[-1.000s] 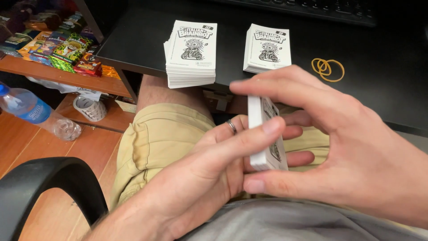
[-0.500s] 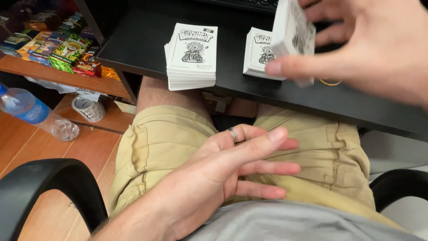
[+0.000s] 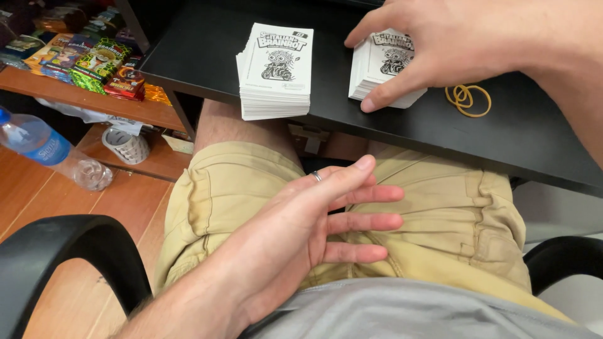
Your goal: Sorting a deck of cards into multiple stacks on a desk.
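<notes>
My right hand has carried the bundle of cards down onto the right stack on the black worktop, grip clamped around it (left hand empty, fingers spread over my lap).

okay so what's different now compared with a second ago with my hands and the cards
The right hand carried the small bundle of white printed cards up from the lap and set it on the right-hand card stack on the black desk, still gripping it. The left hand let go, now open. The taller left stack and yellow rubber bands stayed.
</notes>
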